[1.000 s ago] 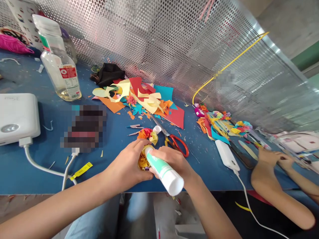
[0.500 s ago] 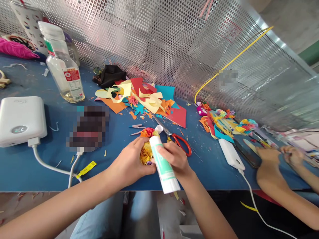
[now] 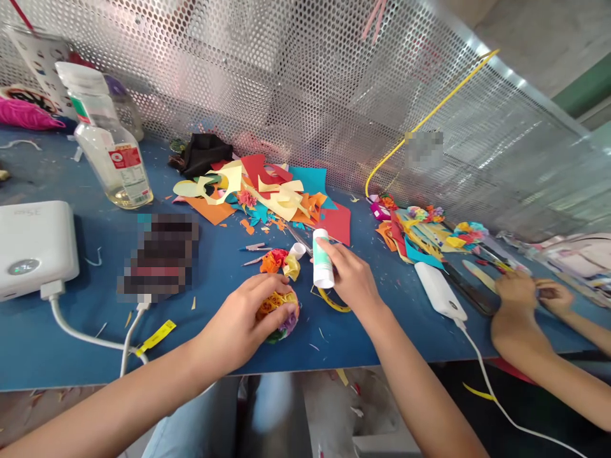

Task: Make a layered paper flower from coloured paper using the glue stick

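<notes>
My left hand (image 3: 252, 312) curls over a round ball of rolled paper flowers (image 3: 291, 312) in yellow, orange, purple and green, low over the blue table. My right hand (image 3: 356, 277) grips a white and green glue stick (image 3: 323, 257), tilted slightly, apart from the ball. Below the glue stick is a yellow curved piece (image 3: 334, 305), partly hidden by the hand. Beyond the ball lie an orange-red paper flower (image 3: 273, 261), a yellow one (image 3: 291, 268) and a white cap (image 3: 297, 250). Scissor blades (image 3: 310, 245) show behind the glue stick; their handles are hidden.
Coloured paper scraps (image 3: 281, 197) pile against the perforated metal panel (image 3: 305, 95). Pens (image 3: 252, 247) lie nearer. At left are a bottle (image 3: 119, 156), a white power bank (image 3: 35, 248) and a blurred-out phone (image 3: 162, 254) with cables. Another person's hands (image 3: 518, 292) work at right.
My right hand has carried the glue stick away from the flower ball, forward and to the right. My left hand has lowered slightly, still on the ball. The view has shifted a little.
</notes>
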{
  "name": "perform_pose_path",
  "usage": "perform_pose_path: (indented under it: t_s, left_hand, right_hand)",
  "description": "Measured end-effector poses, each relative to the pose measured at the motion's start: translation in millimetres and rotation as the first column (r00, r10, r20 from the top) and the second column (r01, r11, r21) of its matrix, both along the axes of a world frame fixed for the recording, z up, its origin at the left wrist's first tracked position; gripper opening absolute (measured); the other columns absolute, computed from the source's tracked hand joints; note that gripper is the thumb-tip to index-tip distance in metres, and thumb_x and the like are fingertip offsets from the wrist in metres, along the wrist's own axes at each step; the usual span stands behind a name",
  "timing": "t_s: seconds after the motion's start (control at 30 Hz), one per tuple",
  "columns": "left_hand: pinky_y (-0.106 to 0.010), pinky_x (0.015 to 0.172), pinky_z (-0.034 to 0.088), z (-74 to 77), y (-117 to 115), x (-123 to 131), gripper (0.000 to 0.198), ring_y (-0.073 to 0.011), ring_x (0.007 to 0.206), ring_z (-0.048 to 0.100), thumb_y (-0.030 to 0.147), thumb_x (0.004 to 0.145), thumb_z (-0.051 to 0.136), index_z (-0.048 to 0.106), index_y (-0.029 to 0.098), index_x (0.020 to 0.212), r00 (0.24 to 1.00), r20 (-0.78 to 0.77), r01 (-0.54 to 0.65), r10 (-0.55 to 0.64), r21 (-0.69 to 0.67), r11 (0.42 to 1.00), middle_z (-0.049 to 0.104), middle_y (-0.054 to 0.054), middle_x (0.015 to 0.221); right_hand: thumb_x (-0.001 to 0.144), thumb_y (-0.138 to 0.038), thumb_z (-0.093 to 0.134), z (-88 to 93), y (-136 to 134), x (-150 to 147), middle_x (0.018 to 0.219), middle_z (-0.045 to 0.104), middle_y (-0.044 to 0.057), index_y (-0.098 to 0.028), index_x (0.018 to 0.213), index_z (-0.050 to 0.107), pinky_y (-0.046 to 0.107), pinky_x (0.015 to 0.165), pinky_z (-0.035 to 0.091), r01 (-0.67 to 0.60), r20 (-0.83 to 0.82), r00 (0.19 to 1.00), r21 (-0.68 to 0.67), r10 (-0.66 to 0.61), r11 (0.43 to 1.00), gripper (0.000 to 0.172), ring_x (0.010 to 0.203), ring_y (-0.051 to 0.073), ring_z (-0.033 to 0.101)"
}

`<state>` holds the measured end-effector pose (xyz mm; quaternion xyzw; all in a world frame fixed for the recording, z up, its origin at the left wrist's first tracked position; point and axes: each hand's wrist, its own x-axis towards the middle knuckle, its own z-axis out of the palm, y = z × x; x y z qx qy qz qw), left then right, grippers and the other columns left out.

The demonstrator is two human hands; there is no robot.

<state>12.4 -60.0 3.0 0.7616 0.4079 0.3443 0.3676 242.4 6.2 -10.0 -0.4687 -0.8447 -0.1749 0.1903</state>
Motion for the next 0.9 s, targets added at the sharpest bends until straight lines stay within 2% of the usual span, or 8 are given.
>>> perform_pose_path:
  t_s: [0.13, 0.27, 0.33, 0.43, 0.53, 0.63, 0.77, 0.9]
  left_hand:
    - [-0.034, 0.09, 0.042, 0.6, 1, 1, 0.019, -0.0188, 0.105, 0.052, 0.03, 0.088, 0.04, 0.055, 0.022, 0.097, 1.0, -0.008, 0.016, -0.016, 0.036, 0.999, 0.059, -0.005, 0.106]
    - [-0.039, 0.093, 0.041, -0.7, 1, 0, 0.02, -0.022, 0.109, 0.05, 0.033, 0.086, 0.044, 0.054, 0.022, 0.1, 0.999, -0.033, 0.022, -0.019, 0.065, 0.998, 0.057, -0.007, 0.11]
    - [-0.041, 0.095, 0.04, -2.2, 0, -1, 0.033, -0.0251, 0.114, 0.047, 0.04, 0.078, 0.055, 0.051, 0.022, 0.106, 0.998, -0.068, 0.007, -0.002, 0.072, 0.997, 0.051, -0.009, 0.12]
    - [-0.043, 0.098, 0.038, -3.5, -2, -1, 0.066, -0.0291, 0.12, 0.04, 0.049, 0.061, 0.069, 0.044, 0.023, 0.117, 0.991, -0.135, -0.01, 0.023, 0.094, 0.996, 0.039, -0.011, 0.132]
    - [-0.041, 0.097, 0.039, -2.2, -3, -1, 0.071, -0.0281, 0.119, 0.042, 0.045, 0.062, 0.069, 0.039, 0.025, 0.123, 0.979, -0.202, -0.001, 0.021, 0.101, 0.995, 0.035, -0.01, 0.135]
    - [-0.037, 0.095, 0.042, -0.2, -2, 0, 0.056, -0.0253, 0.115, 0.046, 0.036, 0.068, 0.065, 0.044, 0.025, 0.119, 0.972, -0.234, 0.01, 0.017, 0.113, 0.994, 0.042, -0.008, 0.13]
    - [-0.035, 0.093, 0.043, -1.1, -1, 2, 0.047, -0.0238, 0.112, 0.049, 0.035, 0.071, 0.062, 0.048, 0.024, 0.114, 0.979, -0.2, -0.02, 0.047, 0.137, 0.99, 0.047, -0.007, 0.124]
    - [-0.036, 0.096, 0.04, -1.2, 0, 3, 0.046, -0.024, 0.114, 0.047, 0.036, 0.071, 0.063, 0.048, 0.024, 0.112, 0.981, -0.181, -0.047, 0.076, 0.155, 0.987, 0.049, -0.006, 0.122]
  right_hand:
    - [0.079, -0.008, 0.043, -1.0, 13, -4, 0.11, 0.056, 0.008, -0.026, 0.13, 0.035, 0.027, 0.062, 0.046, 0.153, 0.12, 0.983, -0.135, -0.138, 0.979, 0.054, 0.088, 0.022, 0.059]
    - [0.08, -0.009, 0.04, -0.2, 30, 0, 0.1, 0.059, 0.007, -0.031, 0.131, 0.033, 0.029, 0.062, 0.045, 0.207, 0.08, 0.977, -0.166, -0.196, 0.964, 0.056, 0.082, 0.024, 0.06]
    - [0.08, -0.007, 0.036, -1.3, 41, 9, 0.094, 0.06, 0.008, -0.029, 0.134, 0.026, 0.031, 0.062, 0.045, 0.26, 0.007, 0.965, -0.156, -0.262, 0.953, 0.059, 0.078, 0.025, 0.06]
    - [0.078, -0.004, 0.032, -7.4, 56, 24, 0.11, 0.052, 0.015, -0.022, 0.138, 0.01, 0.034, 0.067, 0.046, 0.328, -0.134, 0.928, -0.142, -0.346, 0.934, 0.067, 0.087, 0.027, 0.059]
    - [0.074, 0.0, 0.029, -18.0, 63, 32, 0.123, 0.037, 0.019, -0.017, 0.138, 0.001, 0.032, 0.072, 0.046, 0.334, -0.229, 0.903, -0.156, -0.363, 0.93, 0.072, 0.097, 0.023, 0.056]
    - [0.077, -0.004, 0.03, -27.6, 63, 31, 0.121, 0.035, 0.017, -0.017, 0.136, 0.015, 0.031, 0.074, 0.047, 0.302, -0.254, 0.904, -0.193, -0.345, 0.934, 0.062, 0.096, 0.02, 0.056]
    - [0.083, -0.015, 0.035, -30.4, 61, 25, 0.116, 0.038, 0.013, -0.024, 0.126, 0.038, 0.03, 0.067, 0.047, 0.276, -0.21, 0.92, -0.247, -0.33, 0.929, 0.043, 0.084, 0.02, 0.059]
    - [0.084, -0.016, 0.038, -22.7, 60, 20, 0.118, 0.04, 0.012, -0.026, 0.123, 0.044, 0.029, 0.063, 0.046, 0.306, -0.15, 0.923, -0.277, -0.356, 0.911, 0.041, 0.074, 0.02, 0.061]
